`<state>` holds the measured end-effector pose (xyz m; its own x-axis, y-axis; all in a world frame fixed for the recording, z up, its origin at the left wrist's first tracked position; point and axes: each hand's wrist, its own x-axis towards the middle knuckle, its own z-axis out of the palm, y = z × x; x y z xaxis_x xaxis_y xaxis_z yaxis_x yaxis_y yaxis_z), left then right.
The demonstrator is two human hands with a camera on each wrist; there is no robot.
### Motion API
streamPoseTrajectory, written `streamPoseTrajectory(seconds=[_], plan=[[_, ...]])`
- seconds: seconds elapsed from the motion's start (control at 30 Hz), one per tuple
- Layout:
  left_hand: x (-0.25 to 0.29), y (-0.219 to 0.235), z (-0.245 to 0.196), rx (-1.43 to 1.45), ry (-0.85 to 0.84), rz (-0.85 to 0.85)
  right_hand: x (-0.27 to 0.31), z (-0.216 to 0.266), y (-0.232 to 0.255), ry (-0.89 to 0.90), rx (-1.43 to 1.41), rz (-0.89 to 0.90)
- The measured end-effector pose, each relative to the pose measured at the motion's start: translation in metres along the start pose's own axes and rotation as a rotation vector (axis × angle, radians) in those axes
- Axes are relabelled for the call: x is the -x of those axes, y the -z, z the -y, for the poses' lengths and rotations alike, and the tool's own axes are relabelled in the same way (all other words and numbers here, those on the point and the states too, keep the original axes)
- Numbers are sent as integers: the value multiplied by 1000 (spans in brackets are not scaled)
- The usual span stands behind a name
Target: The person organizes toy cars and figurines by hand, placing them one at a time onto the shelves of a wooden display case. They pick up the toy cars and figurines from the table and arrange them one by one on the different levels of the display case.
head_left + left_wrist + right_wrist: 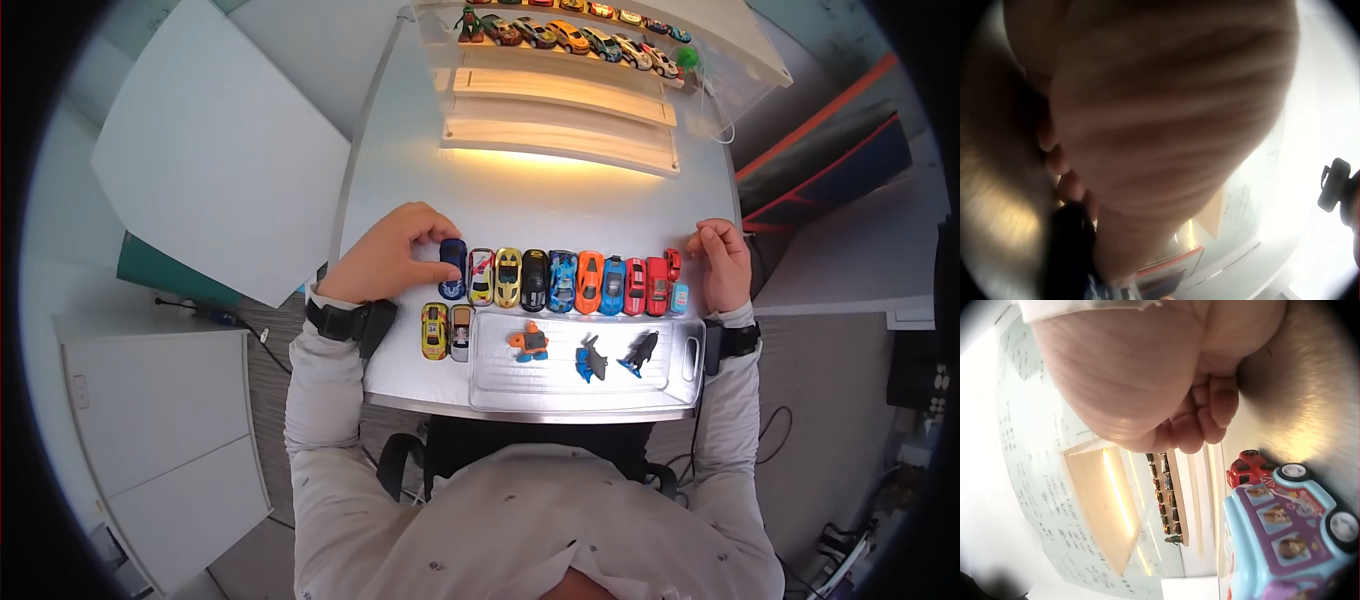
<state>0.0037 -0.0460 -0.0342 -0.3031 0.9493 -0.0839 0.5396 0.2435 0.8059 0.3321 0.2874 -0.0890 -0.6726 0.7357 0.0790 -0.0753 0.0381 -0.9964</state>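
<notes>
Dark blue toy car (454,254) stood at the left end of the row, just beside a white-and-red toy car (481,277), its long axis running away from the person. The left hand (398,252), much the nearer, gripped it from its outer side, thumb towards its near end and fingers curled at its far end. The right hand (724,268) held nothing, its fingers loosely curled near a small red toy car (673,264) and a light blue toy bus (1282,534).

Dark blue toy car (453,268) | glossy, roof up | on table (560,215), left end of car row (535,280)
</notes>
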Motion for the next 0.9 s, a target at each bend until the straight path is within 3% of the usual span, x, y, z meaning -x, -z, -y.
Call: streamPoseTrajectory(seconds=[0.3, 0.5, 0.7, 0.9], plan=[[3, 3, -2, 48, 60, 4, -1, -3, 2, 3, 0, 18], [2, 0, 4, 258, 124, -80, -1, -3, 1, 4, 10, 7], [-15, -12, 20, 599, 9, -259, -2, -4, 1, 13, -6, 9], [-29, -6, 8, 659, 111, -264, -3, -3, 1, 23, 2, 16]])
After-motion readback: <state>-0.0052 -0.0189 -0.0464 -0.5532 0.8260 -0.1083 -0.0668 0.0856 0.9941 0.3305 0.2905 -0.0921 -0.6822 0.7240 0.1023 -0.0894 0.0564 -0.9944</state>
